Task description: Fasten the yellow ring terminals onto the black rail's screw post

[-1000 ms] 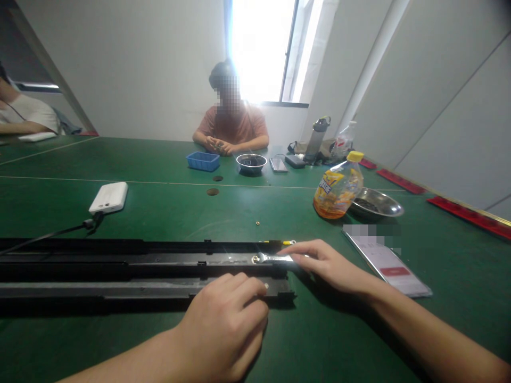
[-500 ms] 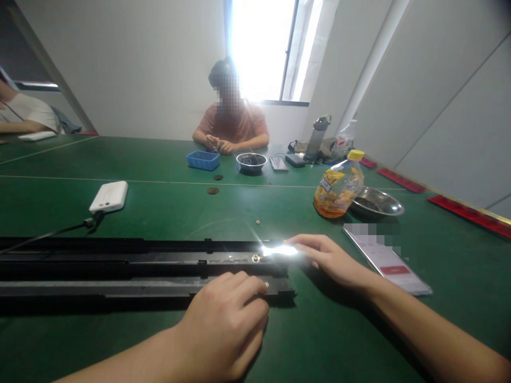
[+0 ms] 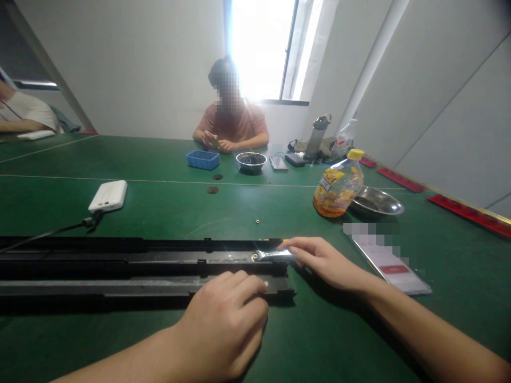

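A long black rail assembly (image 3: 120, 266) lies across the green table in front of me. My left hand (image 3: 225, 319) is curled, fingers pressed on the near strip of the rail by its right end. My right hand (image 3: 323, 260) grips the handle of a small silver wrench (image 3: 271, 255). The wrench's ring end sits on a brass nut (image 3: 254, 258) on the rail's middle strip. A loose small nut (image 3: 257, 221) lies on the table beyond the rail.
A phone (image 3: 389, 263) lies to the right of my right hand. Behind it stand an orange drink bottle (image 3: 337, 186) and a metal bowl (image 3: 377, 202). A white power bank (image 3: 108, 196) with a cable sits at left. A person sits opposite with a blue tray (image 3: 203, 159) and bowl (image 3: 251, 160).
My right hand swung the wrench handle slightly away and back; the wrench flashed with glare half a second ago. My left hand has stayed put on the rail.
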The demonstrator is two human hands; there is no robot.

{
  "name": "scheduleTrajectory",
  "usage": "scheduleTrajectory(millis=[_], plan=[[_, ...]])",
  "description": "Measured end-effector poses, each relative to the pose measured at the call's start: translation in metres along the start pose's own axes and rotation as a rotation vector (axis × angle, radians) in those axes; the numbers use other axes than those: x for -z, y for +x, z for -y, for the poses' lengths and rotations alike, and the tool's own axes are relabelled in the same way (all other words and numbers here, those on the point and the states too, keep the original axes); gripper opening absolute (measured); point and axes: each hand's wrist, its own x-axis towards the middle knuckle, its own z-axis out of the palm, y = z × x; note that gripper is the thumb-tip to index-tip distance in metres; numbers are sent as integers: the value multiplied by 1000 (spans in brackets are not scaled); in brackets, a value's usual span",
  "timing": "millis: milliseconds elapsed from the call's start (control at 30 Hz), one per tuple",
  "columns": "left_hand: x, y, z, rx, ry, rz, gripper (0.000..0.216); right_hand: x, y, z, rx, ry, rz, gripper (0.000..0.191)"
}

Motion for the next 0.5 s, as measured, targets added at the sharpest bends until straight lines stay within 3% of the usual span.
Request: scheduleTrajectory(millis=[333, 500], plan=[[0, 2, 0, -8, 6, -14, 8, 0, -1, 5, 67, -24, 41, 41], [-1, 1, 0, -1, 10, -10, 9, 2, -3, 10, 30, -63, 64, 45]])
